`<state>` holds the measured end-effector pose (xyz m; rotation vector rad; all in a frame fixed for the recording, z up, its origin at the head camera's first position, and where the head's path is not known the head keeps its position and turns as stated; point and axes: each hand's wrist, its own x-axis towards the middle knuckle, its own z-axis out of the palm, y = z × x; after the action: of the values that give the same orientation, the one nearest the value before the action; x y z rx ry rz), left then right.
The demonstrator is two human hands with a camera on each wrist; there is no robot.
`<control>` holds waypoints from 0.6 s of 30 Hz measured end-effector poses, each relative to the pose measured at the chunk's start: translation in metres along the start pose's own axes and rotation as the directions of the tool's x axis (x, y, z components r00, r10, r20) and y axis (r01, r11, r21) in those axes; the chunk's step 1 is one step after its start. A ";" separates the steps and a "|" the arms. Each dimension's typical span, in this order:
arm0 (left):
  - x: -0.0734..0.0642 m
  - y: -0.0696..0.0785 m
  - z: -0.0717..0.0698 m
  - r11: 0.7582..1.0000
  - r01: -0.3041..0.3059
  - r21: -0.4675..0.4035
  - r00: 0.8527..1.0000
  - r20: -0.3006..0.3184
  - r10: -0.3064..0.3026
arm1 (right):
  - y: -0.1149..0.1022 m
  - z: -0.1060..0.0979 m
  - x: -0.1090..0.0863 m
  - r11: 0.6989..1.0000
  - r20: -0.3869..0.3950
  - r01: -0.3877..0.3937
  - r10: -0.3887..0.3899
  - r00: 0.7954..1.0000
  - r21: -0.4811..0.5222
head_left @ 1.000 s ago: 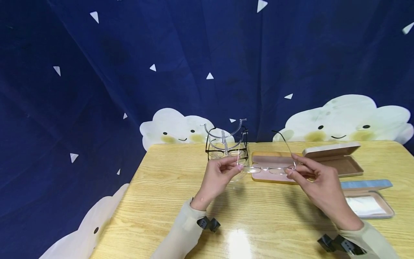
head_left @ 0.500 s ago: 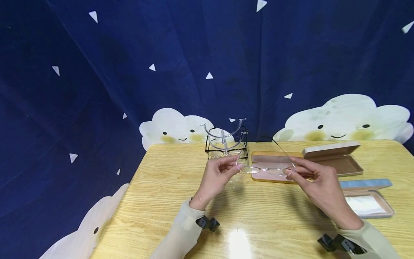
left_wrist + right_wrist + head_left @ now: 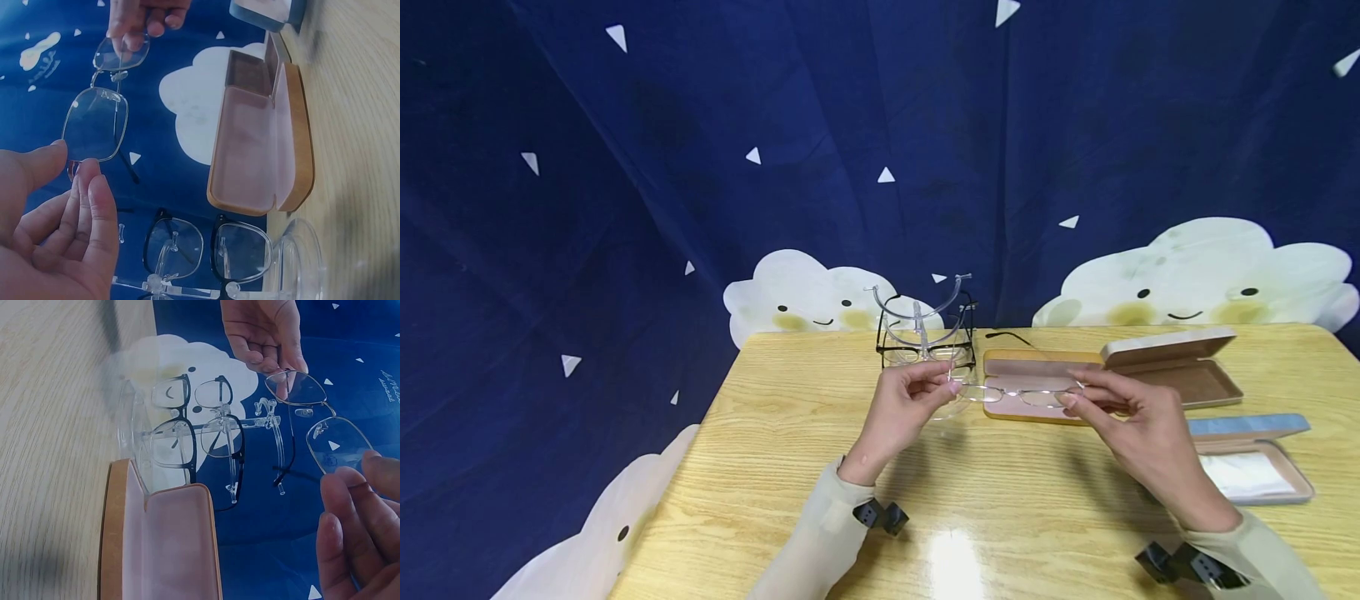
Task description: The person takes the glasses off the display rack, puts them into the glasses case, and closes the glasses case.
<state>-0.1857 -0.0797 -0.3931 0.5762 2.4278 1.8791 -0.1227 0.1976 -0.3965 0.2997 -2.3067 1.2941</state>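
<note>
Thin metal-rimmed glasses with clear lenses (image 3: 1013,392) are held in the air over the table, lenses in a row between the hands. The left hand (image 3: 901,412) pinches one end of the frame between thumb and fingers; the right hand (image 3: 1138,425) pinches the other end the same way. Behind them, an orange hard case with pink lining (image 3: 1037,367) lies open, beside a clear plastic stand (image 3: 919,321) bearing black-framed glasses (image 3: 192,450). To the right, an open blue-lidded case (image 3: 1255,427) contains a white cloth (image 3: 1243,475), on a pale wood-grain table (image 3: 790,467).
</note>
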 end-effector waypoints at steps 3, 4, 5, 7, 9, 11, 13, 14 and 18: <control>0.000 0.000 0.000 1.000 0.003 0.002 1.000 0.001 -0.003 | 0.000 0.000 0.000 1.000 0.001 0.001 -0.001 1.000 -0.018; 0.000 0.000 0.000 1.000 0.004 0.001 1.000 0.002 -0.004 | 0.000 0.000 0.000 1.000 0.003 0.002 -0.002 1.000 -0.019; 0.001 0.000 0.000 1.000 0.004 -0.002 1.000 0.002 -0.004 | 0.000 0.000 0.000 1.000 0.004 0.003 -0.003 1.000 -0.021; 0.001 0.000 0.000 1.000 0.004 -0.007 1.000 0.004 -0.004 | 0.000 0.000 0.000 1.000 0.005 0.008 -0.008 1.000 -0.018; 0.001 0.001 -0.001 1.000 -0.002 -0.007 1.000 0.006 0.002 | 0.000 0.000 0.000 1.000 0.005 0.017 -0.017 1.000 -0.016; 0.001 0.001 -0.001 1.000 -0.009 -0.005 1.000 0.008 0.009 | 0.001 0.000 0.000 0.999 0.002 0.029 -0.029 1.000 -0.022; 0.001 0.001 -0.002 1.000 -0.013 -0.001 1.000 0.009 0.013 | 0.001 0.001 0.000 0.999 0.001 0.040 -0.040 0.999 -0.025; 0.001 0.001 -0.003 1.000 -0.014 0.000 1.000 0.009 0.014 | 0.001 0.001 0.000 0.999 -0.002 0.044 -0.044 0.999 -0.028; 0.001 0.000 -0.004 1.000 -0.018 0.004 1.000 0.016 0.018 | 0.002 0.001 0.000 0.997 -0.008 0.063 -0.063 0.998 -0.043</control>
<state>-0.1872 -0.0829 -0.3915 0.6124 2.4248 1.8694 -0.1239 0.1976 -0.3983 0.3481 -2.2953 1.2113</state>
